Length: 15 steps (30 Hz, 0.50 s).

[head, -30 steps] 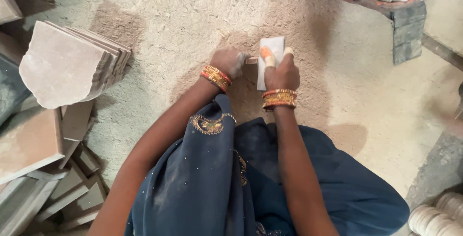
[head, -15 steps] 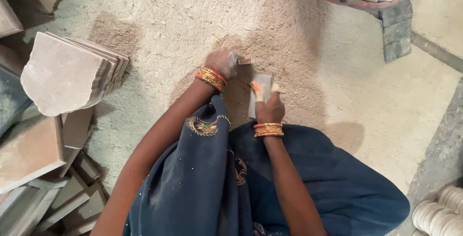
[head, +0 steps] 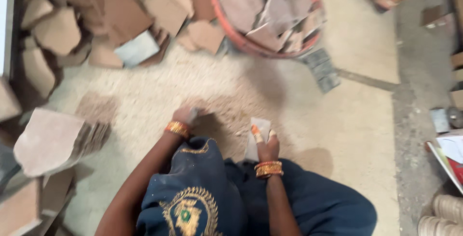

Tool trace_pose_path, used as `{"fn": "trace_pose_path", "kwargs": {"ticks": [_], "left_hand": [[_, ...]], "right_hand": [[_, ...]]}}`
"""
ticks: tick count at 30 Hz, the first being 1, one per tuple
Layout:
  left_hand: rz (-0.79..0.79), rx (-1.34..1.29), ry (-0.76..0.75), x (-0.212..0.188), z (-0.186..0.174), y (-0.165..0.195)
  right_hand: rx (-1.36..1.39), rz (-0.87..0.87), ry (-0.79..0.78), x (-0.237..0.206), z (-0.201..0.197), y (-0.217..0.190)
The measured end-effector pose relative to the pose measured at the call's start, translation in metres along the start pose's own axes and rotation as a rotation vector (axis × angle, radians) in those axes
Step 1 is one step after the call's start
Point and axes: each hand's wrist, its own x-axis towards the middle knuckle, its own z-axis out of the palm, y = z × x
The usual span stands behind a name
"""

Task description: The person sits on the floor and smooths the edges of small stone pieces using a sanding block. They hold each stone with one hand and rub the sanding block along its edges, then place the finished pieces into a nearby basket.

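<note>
Right hand: we pinch an upright pale stone piece on the sandy floor | Left hand: closed around a small grey object, kind unclear | Progress: stone stack left; red basket full of pieces ahead.

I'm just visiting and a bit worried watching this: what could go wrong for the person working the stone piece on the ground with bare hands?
The right hand holds a flat grey stone piece in a bare grip, so a sharp edge might cut the fingers. The left hand grips a small tool, too blurred to identify; a slip could hit the other hand. The stack of tan stone slabs nearby might slide.
</note>
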Motion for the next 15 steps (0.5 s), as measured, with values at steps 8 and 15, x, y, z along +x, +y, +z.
{"fn": "trace_pose_path", "kwargs": {"ticks": [8, 15], "left_hand": [[-0.139, 0.041, -0.06, -0.012, -0.032, 0.013], [-0.221, -0.082, -0.071, -0.019, -0.073, 0.007]], "right_hand": [[0.267, 0.132, 0.071, -0.005, -0.054, 0.01], [0.336, 0.173, 0.069, -0.006, -0.068, 0.015]]}}
